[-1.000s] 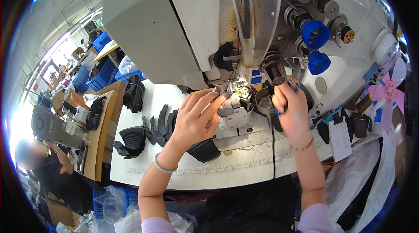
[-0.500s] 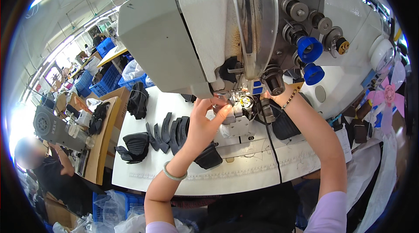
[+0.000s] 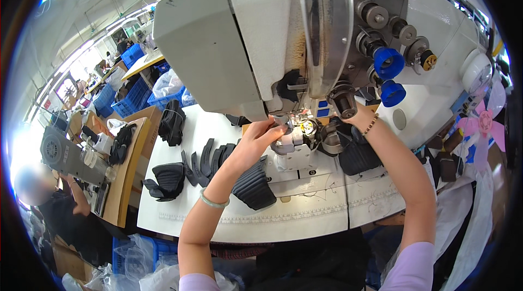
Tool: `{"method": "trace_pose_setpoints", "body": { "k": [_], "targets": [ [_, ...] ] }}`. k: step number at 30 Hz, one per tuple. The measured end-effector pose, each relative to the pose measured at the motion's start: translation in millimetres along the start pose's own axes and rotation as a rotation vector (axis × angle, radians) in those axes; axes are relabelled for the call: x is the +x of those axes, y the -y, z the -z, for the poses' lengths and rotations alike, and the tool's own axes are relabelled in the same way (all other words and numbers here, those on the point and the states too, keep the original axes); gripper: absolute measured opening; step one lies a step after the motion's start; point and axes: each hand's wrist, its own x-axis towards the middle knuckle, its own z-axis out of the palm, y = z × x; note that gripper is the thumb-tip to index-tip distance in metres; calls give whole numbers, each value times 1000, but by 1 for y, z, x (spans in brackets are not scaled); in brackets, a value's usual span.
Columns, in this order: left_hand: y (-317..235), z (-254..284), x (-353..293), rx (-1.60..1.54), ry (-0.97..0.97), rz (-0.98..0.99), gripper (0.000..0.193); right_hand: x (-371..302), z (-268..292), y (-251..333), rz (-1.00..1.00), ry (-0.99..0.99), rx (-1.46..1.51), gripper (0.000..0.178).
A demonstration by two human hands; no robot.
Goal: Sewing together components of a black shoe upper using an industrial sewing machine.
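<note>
A large white sewing machine [image 3: 190, 46] fills the top middle, its lit needle area [image 3: 308, 126] low on the head. My left hand [image 3: 260, 139] is at the left side of that area, thumb and fingers pinched together; what they hold, if anything, is too small to make out. On the other side, my right hand [image 3: 357, 117] reaches behind a round metal thread-tension part [image 3: 343, 100], which hides its fingers. Below it lies a black ribbed, padded piece [image 3: 359, 156]. Another black ribbed piece [image 3: 255, 185] rests on the table beneath my left forearm.
Several curved black strips [image 3: 204, 160], a black padded piece [image 3: 166, 181] and a black bundle [image 3: 172, 123] lie on the white table [image 3: 283, 225] at left. A pink fan [image 3: 485, 122] stands right. Farther left, a person [image 3: 71, 220] sits by another machine [image 3: 71, 155].
My right hand has shifted slightly right and up. The black strip that hung from the needle area to the front edge is no longer there; a thin dark line shows near the edge.
</note>
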Motion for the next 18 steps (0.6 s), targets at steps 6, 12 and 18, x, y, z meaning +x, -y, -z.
{"method": "trace_pose_setpoints", "body": {
  "k": [6, 12, 18],
  "targets": [
    [5, -6, -2, -126, -50, -13, 36, -6, 27, 70, -340, 567, -358, 33],
    [4, -5, -3, -125, -25, 3, 28, 6, 46, 43, -457, 487, 218, 40],
    [-1, -16, -6, -237, -108, -47, 21, -27, -31, 35, -424, -110, 391, 13]
  ]
}}
